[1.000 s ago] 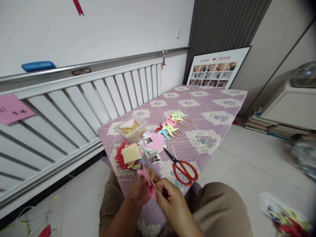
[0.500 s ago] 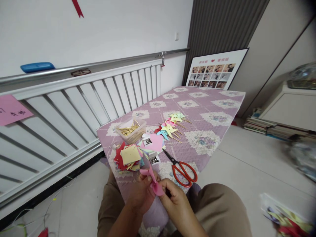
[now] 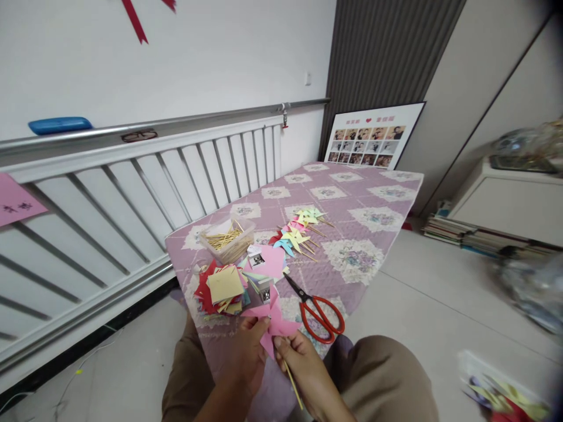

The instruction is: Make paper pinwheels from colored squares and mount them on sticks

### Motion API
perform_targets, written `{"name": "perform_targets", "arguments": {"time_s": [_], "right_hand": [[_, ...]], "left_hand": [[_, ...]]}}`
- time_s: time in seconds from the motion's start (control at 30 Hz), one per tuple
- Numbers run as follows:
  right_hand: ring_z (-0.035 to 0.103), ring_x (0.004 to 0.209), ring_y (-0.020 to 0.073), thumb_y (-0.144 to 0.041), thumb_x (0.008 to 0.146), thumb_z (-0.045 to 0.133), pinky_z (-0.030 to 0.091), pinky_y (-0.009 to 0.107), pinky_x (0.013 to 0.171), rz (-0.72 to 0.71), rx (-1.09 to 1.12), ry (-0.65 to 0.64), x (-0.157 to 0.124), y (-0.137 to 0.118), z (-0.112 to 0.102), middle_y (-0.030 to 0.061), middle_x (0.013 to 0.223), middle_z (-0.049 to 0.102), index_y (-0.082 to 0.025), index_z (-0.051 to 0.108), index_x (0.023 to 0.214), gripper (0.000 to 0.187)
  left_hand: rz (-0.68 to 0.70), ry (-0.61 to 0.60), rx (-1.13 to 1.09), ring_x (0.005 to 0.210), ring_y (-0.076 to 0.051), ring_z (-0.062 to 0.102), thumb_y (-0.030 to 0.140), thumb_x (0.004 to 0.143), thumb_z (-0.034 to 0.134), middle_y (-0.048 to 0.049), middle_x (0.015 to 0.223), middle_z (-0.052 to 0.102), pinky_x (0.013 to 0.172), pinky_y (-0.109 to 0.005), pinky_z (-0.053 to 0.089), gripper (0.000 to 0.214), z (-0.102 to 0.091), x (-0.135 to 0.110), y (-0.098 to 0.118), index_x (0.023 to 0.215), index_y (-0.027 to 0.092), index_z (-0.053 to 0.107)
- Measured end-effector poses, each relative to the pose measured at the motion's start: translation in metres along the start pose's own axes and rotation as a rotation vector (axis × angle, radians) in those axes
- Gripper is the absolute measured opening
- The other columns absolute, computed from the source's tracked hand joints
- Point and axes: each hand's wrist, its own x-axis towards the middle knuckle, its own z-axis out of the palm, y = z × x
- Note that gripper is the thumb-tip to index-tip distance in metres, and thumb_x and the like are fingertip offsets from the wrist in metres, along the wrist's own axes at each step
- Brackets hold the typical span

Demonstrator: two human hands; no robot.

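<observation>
A pink paper pinwheel on a thin wooden stick is held up over the near edge of the table. My left hand is closed on the pinwheel's left side. My right hand pinches the stick just under the paper, with the stick pointing down and right. Just beyond them lie a pile of coloured paper squares, a small stapler and red-handled scissors.
A purple quilted cloth covers the table. On it stand a clear box of wooden sticks and a row of finished pinwheels. A white slatted rail runs along the left. A photo board leans at the far end. Books are stacked on the floor.
The pinwheel has been turned flat toward me and lifted a little. The stick, which pointed up through the paper, now hangs below my right hand. The view shifted slightly left and down.
</observation>
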Motion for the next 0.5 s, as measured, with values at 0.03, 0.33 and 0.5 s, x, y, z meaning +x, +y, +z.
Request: {"name": "perform_targets", "arguments": {"time_s": [0.03, 0.33, 0.5], "right_hand": [[0.033, 0.042, 0.0052, -0.052, 0.07, 0.073, 0.023, 0.02, 0.045, 0.005, 0.007, 0.001, 0.001, 0.002, -0.001, -0.0096, 0.05, 0.047, -0.018, 0.053, 0.068, 0.039], [0.03, 0.037, 0.0044, -0.066, 0.059, 0.074, 0.02, 0.02, 0.042, 0.012, 0.052, -0.064, 0.022, 0.032, -0.02, -0.0094, 0.047, 0.048, -0.019, 0.054, 0.069, 0.052], [0.025, 0.039, 0.0048, -0.066, 0.057, 0.075, 0.019, 0.021, 0.045, -0.033, 0.052, -0.068, 0.029, 0.04, -0.022, -0.0104, 0.045, 0.041, -0.02, 0.054, 0.066, 0.051]], "left_hand": [[-0.012, 0.008, -0.012, 0.077, -0.02, 0.066, 0.036, 0.062, 0.065, -0.0015, 0.076, 0.067, 0.074, -0.033, 0.051, 0.025, -0.001, 0.001, -0.001, 0.082, 0.022, 0.058], [-0.009, 0.041, 0.072, 0.066, -0.023, 0.064, 0.038, 0.059, 0.071, -0.0006, 0.062, 0.064, 0.065, -0.034, 0.051, 0.021, -0.02, 0.031, -0.035, 0.068, 0.023, 0.059], [0.049, 0.047, 0.33, 0.062, -0.022, 0.063, 0.042, 0.066, 0.063, -0.0024, 0.061, 0.064, 0.063, -0.036, 0.05, 0.022, -0.029, 0.048, -0.048, 0.071, 0.022, 0.061]]}}
